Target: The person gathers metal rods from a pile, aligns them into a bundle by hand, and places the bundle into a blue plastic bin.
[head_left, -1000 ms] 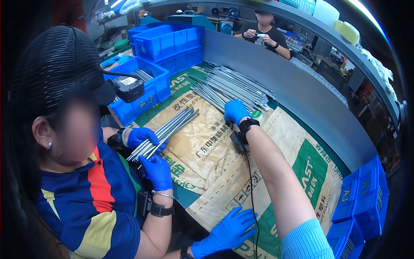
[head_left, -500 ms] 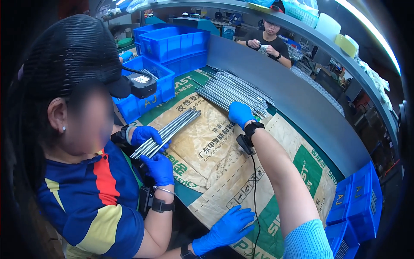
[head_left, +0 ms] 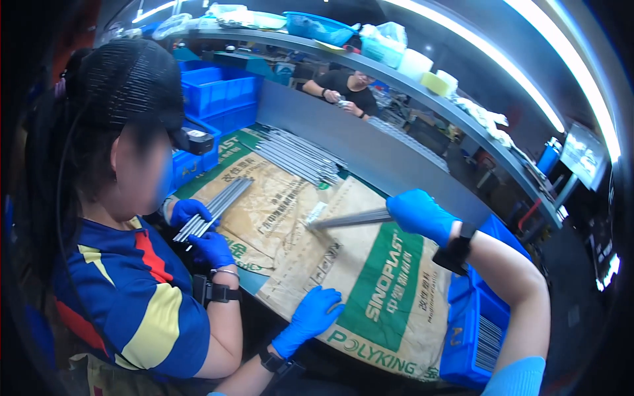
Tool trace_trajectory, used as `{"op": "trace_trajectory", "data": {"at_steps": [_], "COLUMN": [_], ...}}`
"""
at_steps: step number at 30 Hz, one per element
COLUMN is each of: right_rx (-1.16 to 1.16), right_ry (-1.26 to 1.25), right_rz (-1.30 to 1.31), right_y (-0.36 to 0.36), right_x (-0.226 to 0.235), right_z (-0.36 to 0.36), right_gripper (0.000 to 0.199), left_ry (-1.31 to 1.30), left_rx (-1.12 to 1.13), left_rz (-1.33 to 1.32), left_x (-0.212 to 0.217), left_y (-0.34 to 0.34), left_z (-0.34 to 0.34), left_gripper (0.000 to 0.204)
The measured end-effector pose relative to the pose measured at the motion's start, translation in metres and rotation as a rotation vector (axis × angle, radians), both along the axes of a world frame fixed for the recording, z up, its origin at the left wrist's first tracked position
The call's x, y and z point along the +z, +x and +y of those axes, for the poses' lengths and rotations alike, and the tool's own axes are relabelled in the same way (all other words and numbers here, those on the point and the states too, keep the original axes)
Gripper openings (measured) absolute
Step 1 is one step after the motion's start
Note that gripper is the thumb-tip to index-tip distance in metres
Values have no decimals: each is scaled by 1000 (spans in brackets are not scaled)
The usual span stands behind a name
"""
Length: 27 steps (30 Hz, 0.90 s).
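My right hand (head_left: 422, 214), in a blue glove, is closed round one end of a small bundle of thin metal rods (head_left: 353, 218). The rods point leftward over the paper sacks and look blurred by motion. My left hand (head_left: 309, 320), also gloved in blue, lies at the near edge of the sacks with fingers stretched out and nothing in them. Farther off, a pile of similar metal rods (head_left: 297, 155) lies on the table before the grey panel. To my left, a co-worker's gloved hands (head_left: 201, 231) hold another bundle of rods (head_left: 224, 201) at a slant.
Printed brown and green paper sacks (head_left: 356, 277) cover the table. A blue bin (head_left: 465, 323) with rods inside stands at the right, and more blue bins (head_left: 221, 89) at the back left. A grey panel (head_left: 330, 125) borders the far side; another person (head_left: 343, 92) sits beyond it.
My right hand has lifted a bundle of rods off the pile and carried it right and nearer. My left hand stays spread on the sacks. The whole view has turned rightward.
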State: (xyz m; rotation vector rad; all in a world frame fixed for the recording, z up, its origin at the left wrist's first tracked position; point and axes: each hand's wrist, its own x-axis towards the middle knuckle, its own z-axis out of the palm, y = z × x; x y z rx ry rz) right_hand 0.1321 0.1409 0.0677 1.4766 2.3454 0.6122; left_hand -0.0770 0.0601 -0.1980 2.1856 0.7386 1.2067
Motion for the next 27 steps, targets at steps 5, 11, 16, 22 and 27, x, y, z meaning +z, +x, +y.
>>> {"op": "trace_trajectory", "data": {"at_steps": [5,11,16,22,27], "right_rx": [-103,-71,38,115,28], "right_ry": [-197,-284,-206,-173,-270], "right_rz": [-221,-296,-255,-279,-57], "right_y": [8,-1,-5,-35,-43], "right_x": [50,47,30,29,67], "right_z": [-112,-173,-178,-162,-152], "right_gripper": [7,6,7,13,20], "left_ry": [-101,-46,-335,-327,-579], "left_rx": [168,-140,-318,-304,-512], "left_rz": [-266,-337,-338,-201,-424], "left_x": [39,104,119,129,136], "left_y": [26,118,130,120,114], "left_z": [-21,-72,-65,-47,-40], "left_gripper": [41,60,56,46,35]}}
